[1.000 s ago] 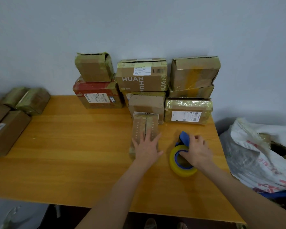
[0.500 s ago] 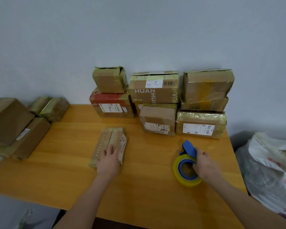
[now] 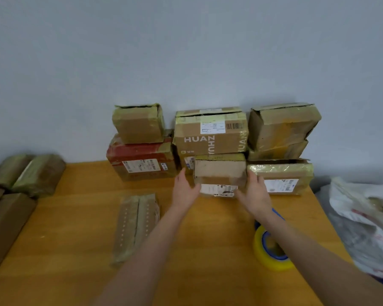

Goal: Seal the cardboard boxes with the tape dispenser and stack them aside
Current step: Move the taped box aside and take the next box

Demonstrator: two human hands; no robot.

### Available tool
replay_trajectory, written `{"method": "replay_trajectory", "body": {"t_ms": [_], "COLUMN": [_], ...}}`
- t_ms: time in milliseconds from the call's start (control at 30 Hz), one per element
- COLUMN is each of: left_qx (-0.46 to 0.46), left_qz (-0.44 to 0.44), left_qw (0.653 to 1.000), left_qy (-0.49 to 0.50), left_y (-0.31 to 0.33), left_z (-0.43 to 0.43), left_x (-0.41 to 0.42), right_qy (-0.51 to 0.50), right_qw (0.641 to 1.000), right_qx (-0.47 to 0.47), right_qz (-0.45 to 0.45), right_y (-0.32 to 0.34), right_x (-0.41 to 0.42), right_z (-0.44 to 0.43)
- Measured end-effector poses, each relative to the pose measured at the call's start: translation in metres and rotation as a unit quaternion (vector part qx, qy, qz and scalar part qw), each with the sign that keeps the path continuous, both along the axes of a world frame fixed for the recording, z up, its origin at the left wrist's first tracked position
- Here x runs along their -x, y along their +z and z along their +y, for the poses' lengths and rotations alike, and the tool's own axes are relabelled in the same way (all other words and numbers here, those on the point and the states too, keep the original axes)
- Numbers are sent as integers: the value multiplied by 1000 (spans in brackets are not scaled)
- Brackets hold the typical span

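In front of the HUAN box (image 3: 210, 138), just below its printed face, a small cardboard box (image 3: 219, 171) stood on the wooden worktop (image 3: 75, 239). A white shipping label (image 3: 218, 190) sat low on its front, the print too blurred to read. The left hand (image 3: 185, 191) and the right hand (image 3: 255, 195) flanked this small box, one at each side wall. The fingers of both were straight and spread open, with nothing clasped in either. Motion blur left it unclear whether the palms touched the cardboard.

The landmark box carried "HUAN" in white capitals across its front, with the same letters running up its right corner. A barcode label (image 3: 212, 127) sat near its top edge, its small text illegible.

Left of the HUAN box sat a red-taped box (image 3: 142, 160) with a white label, and a smaller taped box (image 3: 138, 124) rested on top of it. Right of the HUAN box rose a pile: a yellow-taped box (image 3: 281, 177) with a barcode label at the bottom and battered boxes (image 3: 283, 127) above.

Nearer the person than the HUAN box and slightly left lay a flat perforated package (image 3: 136, 224). Nearer and to the right, the tape dispenser (image 3: 271, 248), blue with a yellow roll, stood on the worktop. It was partly behind the right forearm and held by neither hand.

Far left of the HUAN box lay more taped boxes (image 3: 38, 173). Far right, off the worktop, lay a white plastic bag (image 3: 360, 217) with red print.
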State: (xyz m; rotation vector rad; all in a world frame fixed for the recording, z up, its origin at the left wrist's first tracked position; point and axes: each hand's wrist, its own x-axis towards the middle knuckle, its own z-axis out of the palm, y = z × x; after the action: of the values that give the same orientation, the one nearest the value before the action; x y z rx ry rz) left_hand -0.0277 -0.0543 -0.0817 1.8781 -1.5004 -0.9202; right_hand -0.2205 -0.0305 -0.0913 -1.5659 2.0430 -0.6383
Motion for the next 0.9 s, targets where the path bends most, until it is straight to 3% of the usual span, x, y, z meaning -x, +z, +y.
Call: {"method": "replay_trajectory", "body": {"t_ms": [133, 333, 633, 700, 800, 900], "left_qx": [-48, -29, 20, 21, 16, 38], "left_qz": [92, 74, 77, 62, -8, -75], "left_qw": [995, 997, 992, 992, 995, 994], "left_qy": [4, 12, 94, 104, 101, 68], "left_y": [-6, -14, -9, -7, -6, -4], "left_z": [-21, 0, 47, 51, 55, 53], "left_x": [8, -3, -13, -13, -10, -3], "right_qy": [-41, -77, -21, 10, 42, -26], "right_qw": [998, 993, 965, 968, 987, 993], "right_qx": [-30, -22, -5, -21, -8, 53], "right_qz": [-47, -85, -260, -248, -152, -102], "right_y": [-3, -6, 1, 3, 4, 5], "right_x": [-14, -15, -10, -7, 1, 17], "right_z": [-14, -4, 26, 26, 27, 27]}}
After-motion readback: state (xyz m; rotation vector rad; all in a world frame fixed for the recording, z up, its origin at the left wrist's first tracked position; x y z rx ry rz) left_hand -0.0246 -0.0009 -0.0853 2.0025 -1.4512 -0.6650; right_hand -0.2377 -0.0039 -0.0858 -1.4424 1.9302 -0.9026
